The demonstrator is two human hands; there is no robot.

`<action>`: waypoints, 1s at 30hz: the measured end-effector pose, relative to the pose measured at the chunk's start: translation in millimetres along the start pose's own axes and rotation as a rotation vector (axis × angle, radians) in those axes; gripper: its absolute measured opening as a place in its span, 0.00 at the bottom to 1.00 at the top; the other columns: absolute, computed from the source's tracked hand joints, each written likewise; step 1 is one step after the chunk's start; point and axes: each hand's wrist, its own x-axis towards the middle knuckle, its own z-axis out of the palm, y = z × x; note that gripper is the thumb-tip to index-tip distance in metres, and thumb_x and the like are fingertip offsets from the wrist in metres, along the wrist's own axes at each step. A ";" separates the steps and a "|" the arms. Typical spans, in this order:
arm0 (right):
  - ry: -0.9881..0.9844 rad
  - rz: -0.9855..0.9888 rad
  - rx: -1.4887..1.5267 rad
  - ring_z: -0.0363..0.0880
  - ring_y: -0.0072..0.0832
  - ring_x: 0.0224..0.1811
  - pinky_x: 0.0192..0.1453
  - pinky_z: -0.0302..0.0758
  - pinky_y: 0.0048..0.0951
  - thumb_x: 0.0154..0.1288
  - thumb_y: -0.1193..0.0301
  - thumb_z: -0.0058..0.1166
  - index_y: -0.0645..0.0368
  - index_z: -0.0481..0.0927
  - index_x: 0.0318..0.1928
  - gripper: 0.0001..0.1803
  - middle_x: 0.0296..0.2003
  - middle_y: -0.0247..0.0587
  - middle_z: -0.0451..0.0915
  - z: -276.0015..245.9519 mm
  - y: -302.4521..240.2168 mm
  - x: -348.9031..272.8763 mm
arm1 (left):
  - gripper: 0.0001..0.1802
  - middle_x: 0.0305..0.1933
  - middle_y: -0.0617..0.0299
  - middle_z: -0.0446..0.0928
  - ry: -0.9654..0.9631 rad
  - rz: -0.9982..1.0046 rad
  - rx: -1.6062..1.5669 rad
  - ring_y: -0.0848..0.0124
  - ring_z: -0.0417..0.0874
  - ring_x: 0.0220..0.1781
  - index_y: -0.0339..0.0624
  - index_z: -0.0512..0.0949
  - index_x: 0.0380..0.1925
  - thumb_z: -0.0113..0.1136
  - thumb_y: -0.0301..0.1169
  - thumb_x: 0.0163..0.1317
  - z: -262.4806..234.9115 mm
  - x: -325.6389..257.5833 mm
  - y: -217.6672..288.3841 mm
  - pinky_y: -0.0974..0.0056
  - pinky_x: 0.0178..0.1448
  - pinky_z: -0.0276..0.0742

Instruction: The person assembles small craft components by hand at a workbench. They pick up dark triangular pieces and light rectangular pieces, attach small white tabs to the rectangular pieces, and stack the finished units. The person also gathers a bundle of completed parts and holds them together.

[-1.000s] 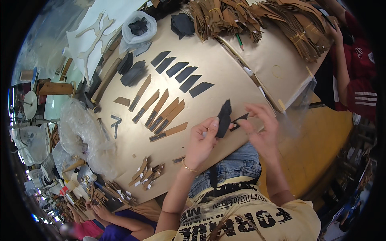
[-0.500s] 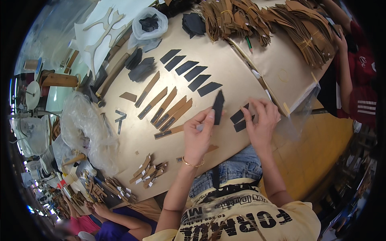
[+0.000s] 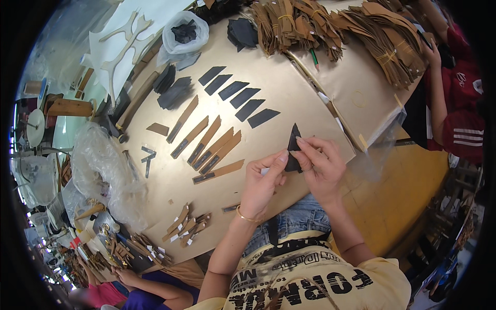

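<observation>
My left hand and my right hand meet over the near part of the table. Between their fingertips they pinch a flat black slanted piece, standing with its pointed end up. A small pale bit shows at my left fingers. Ahead of the hands lies a row of black slanted pieces. Left of them, brown leather-like strips fan out, each with a dark patch at its near end. One strip lies beside my left hand. Another dark-ended strip is partly covered by my left wrist.
Bundled brown strips pile up at the far edge, near a green pencil. Black stacks, a plastic bag and a hammer lie at left. Small tagged brown pieces sit nearer. Other people work right and lower left.
My right hand has come left to the black piece, and both hands now grip it. The two black pieces that lay by my right hand no longer show on the table.
</observation>
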 end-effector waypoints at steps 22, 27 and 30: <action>-0.019 -0.212 -0.145 0.80 0.24 0.43 0.61 0.59 0.39 0.49 0.66 0.72 0.42 0.88 0.37 0.12 0.43 0.29 0.82 -8.8 8.4 12.4 | 0.11 0.24 0.70 0.78 -0.030 -0.003 0.329 0.84 0.66 0.22 0.33 0.86 0.38 0.64 0.33 0.68 -16.8 7.6 14.2 0.74 0.28 0.65; 0.005 -0.231 -0.101 0.79 0.24 0.41 0.55 0.63 0.37 0.49 0.66 0.72 0.43 0.88 0.33 0.09 0.42 0.29 0.83 -14.4 15.2 18.2 | 0.12 0.24 0.71 0.78 0.152 0.040 0.157 0.83 0.69 0.21 0.34 0.86 0.38 0.65 0.34 0.68 -23.6 11.3 10.9 0.75 0.26 0.65; -0.283 0.048 0.088 0.78 0.26 0.38 0.51 0.65 0.35 0.52 0.67 0.70 0.48 0.87 0.33 0.07 0.38 0.30 0.83 -21.5 23.6 31.1 | 0.14 0.25 0.70 0.79 0.254 0.164 0.148 0.83 0.71 0.22 0.34 0.86 0.40 0.66 0.36 0.67 -36.7 10.4 17.6 0.76 0.26 0.64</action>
